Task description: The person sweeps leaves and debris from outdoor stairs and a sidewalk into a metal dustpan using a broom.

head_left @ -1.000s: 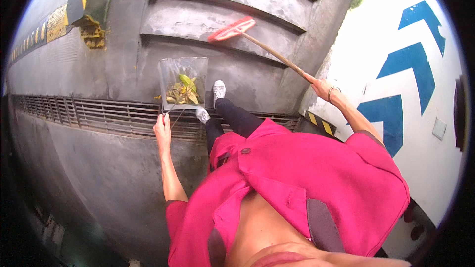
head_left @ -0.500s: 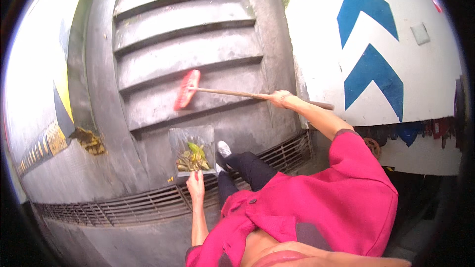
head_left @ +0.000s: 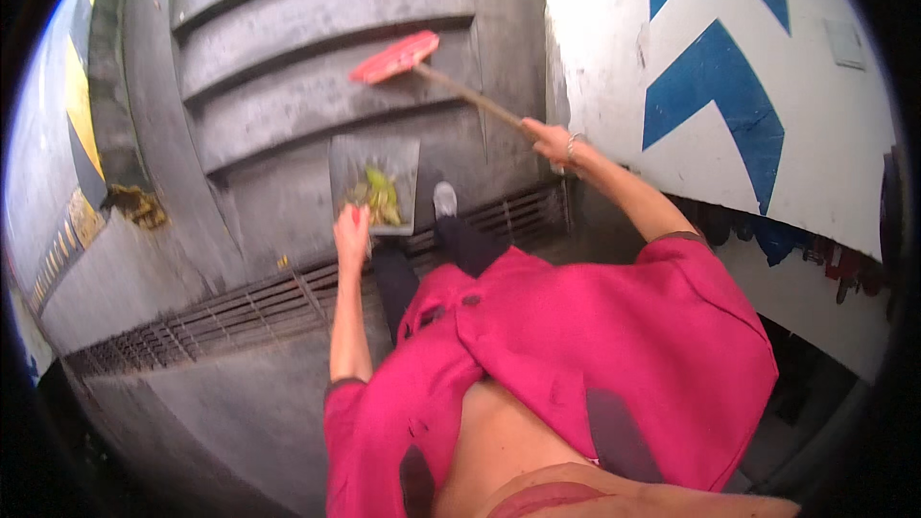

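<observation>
My right hand (head_left: 549, 142) grips the wooden handle of a red broom (head_left: 395, 58), and its head is over one of the lower concrete steps. Whether the bristles touch the step I cannot tell. My left hand (head_left: 352, 230) is closed on the red handle end of a grey dustpan (head_left: 400, 155) in front of the lowest step. Green and brown leaves (head_left: 382, 196) lie in the pan, toward its handle side.
Concrete steps (head_left: 326, 34) rise ahead between side ramps. A metal drain grate (head_left: 211, 326) crosses the ground by my feet. A white wall with blue arrows (head_left: 715, 86) stands at the right; a broken yellow-black edge (head_left: 134, 206) is at the left.
The broom head has moved up and away over the steps and turned more crosswise. My left hand and the dustpan appear higher in view, and the whole view has shifted.
</observation>
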### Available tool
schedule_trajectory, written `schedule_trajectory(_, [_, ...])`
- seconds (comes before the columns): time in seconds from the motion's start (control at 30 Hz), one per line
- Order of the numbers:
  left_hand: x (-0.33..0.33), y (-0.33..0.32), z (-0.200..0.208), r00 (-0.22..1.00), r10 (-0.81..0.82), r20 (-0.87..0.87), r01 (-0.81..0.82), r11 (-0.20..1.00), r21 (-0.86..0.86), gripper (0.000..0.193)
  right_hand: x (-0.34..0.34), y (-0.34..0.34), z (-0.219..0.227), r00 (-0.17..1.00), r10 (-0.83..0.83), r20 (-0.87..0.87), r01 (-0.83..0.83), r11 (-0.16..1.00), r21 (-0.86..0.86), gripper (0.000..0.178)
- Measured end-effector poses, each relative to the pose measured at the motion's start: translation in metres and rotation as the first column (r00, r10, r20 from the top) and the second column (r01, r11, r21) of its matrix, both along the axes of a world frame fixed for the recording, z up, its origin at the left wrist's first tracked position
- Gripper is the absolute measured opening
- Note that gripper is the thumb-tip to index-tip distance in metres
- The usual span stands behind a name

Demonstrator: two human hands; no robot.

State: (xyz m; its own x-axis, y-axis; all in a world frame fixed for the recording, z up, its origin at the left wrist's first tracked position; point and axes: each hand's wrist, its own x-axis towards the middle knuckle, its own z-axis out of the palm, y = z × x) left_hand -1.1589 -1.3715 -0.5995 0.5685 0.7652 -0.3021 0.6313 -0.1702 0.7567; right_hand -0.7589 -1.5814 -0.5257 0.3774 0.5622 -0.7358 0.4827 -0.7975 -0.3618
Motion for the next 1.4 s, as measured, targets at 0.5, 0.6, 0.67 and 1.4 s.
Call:
schedule_trajectory(0.5, [0.112,-0.029,-0.052,0.993,0.025,-0.116,-0.035,0.995,-0.091,0.038,-0.044,-0.06,0.058,0.919,0.05,-0.391,-0.111,0.985,-0.134,0.048])
schedule_trajectory(0.6, [0.113,-0.031,-0.053,0.989,0.014,-0.146,-0.027,0.996,-0.084,0.038,-0.031,-0.066,0.085,0.936,0.088,-0.341,-0.152,0.974,-0.166,0.049])
schedule_trajectory(0.67, [0.111,-0.032,-0.053,0.994,0.051,-0.093,-0.056,0.997,-0.055,0.037,-0.014,-0.046,0.066,0.954,0.066,-0.291,-0.122,0.977,-0.177,0.049])
schedule_trajectory(1.4, [-0.029,0.032,-0.046,0.926,-0.28,-0.253,0.304,0.951,0.061,0.032,-0.056,-0.159,-0.01,0.469,-0.843,-0.262,0.872,0.489,-0.013,0.013])
